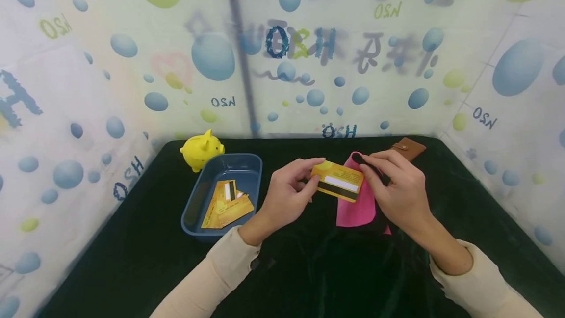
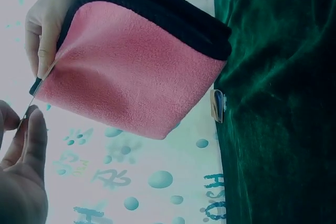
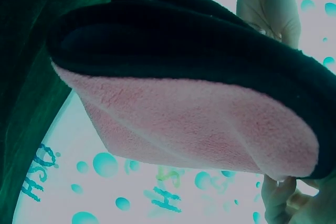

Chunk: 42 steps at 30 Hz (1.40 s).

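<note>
Between thumb and fingers, my left hand (image 1: 291, 188) pinches the left end of a gold bank card (image 1: 339, 180), its dark stripe and white strip facing me. My right hand (image 1: 399, 188) grips a folded pink cloth (image 1: 355, 212) with black edging, which hangs behind the card. In the left wrist view the card (image 2: 38, 88) appears nearly edge-on, reaching to the cloth's corner at the right hand's fingertips. The cloth (image 3: 184, 119) fills much of the right wrist view and hides part of both hands there.
A blue tray (image 1: 189, 215) left of my hands holds several gold cards (image 1: 225, 205). Behind it stands a yellow piggy bank (image 1: 200, 150). Beyond my right hand lies a brown card holder (image 1: 408, 148) on the dark green tablecloth (image 1: 304, 278). A printed curtain (image 1: 273, 107) surrounds the table.
</note>
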Motion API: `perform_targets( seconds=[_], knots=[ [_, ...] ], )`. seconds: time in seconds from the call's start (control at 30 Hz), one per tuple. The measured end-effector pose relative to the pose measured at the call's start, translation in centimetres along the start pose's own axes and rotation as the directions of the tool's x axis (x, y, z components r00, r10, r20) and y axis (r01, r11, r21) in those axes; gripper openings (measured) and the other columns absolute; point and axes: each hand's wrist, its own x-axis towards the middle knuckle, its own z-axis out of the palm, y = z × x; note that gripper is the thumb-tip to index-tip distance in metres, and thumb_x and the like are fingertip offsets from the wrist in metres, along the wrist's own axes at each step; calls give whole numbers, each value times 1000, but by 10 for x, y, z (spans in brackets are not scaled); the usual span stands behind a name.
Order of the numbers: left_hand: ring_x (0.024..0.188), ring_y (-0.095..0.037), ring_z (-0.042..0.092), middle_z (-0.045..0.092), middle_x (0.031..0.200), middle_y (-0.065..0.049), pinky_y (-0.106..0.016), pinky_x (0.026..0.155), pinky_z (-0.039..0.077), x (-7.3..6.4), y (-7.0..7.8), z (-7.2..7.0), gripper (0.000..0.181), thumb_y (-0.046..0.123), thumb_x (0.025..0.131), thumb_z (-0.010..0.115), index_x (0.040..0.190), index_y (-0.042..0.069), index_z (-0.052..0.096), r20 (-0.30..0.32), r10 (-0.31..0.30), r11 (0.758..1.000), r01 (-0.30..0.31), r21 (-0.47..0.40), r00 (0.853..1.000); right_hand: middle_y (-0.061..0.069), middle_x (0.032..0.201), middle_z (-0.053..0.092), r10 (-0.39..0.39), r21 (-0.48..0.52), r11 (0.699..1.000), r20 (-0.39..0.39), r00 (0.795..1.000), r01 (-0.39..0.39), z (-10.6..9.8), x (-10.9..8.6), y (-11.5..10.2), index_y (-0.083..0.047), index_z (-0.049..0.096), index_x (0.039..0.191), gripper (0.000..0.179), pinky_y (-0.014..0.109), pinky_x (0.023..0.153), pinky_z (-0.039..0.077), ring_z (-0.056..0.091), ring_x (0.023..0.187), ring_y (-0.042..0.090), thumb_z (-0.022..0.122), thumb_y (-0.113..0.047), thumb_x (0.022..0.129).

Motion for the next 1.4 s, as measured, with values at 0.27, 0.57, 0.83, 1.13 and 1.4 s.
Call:
perform_targets(
  seconds=[0.27, 0.57, 0.83, 1.13, 1.4],
  knots=[
    [82, -15, 68, 63, 110, -13, -30, 66, 60, -3, -4, 0, 37, 1, 92, 68, 129, -2, 62, 32, -24, 1000, 24, 5, 999, 10, 95, 71, 20, -7, 1000, 2, 1000, -20, -3, 0, 2, 0, 75, 107, 34, 8, 69, 44, 62, 78, 18, 83, 5, 74],
    [95, -16, 62, 60, 118, -11, -31, 76, 60, -5, -3, -4, 60, 2, 80, 81, 136, -1, 58, 112, -47, 999, 46, 11, 993, 12, 95, 72, 28, -27, 999, -20, 999, -28, -7, 1, 7, 1, 75, 107, 35, 7, 69, 43, 61, 78, 19, 83, 5, 74],
    [91, -15, 68, 64, 113, -12, -31, 77, 60, -6, -5, -1, 59, 2, 78, 83, 133, -1, 59, 89, -93, 996, 93, -3, 992, 14, 96, 70, 27, -59, 998, -26, 999, -28, -19, 2, -1, 2, 74, 109, 33, 7, 67, 41, 60, 78, 18, 80, 3, 77],
    [88, -18, 71, 66, 113, -14, -30, 79, 59, -6, -3, 3, 56, 2, 81, 81, 132, 1, 57, 33, -189, 981, 190, -46, 981, 12, 96, 69, -10, -29, 1000, -14, 1000, 9, -21, 0, -14, 0, 75, 110, 36, 5, 76, 43, 60, 81, 16, 81, 2, 75],
    [88, -17, 72, 65, 111, -11, -29, 79, 59, -7, -4, 5, 53, 3, 81, 81, 128, 6, 55, 25, -353, 934, 354, -44, 935, 11, 96, 69, -29, -29, 999, 10, 1000, 29, -19, -3, -11, 0, 75, 110, 40, 7, 70, 46, 60, 78, 16, 83, 5, 71]
  ],
)
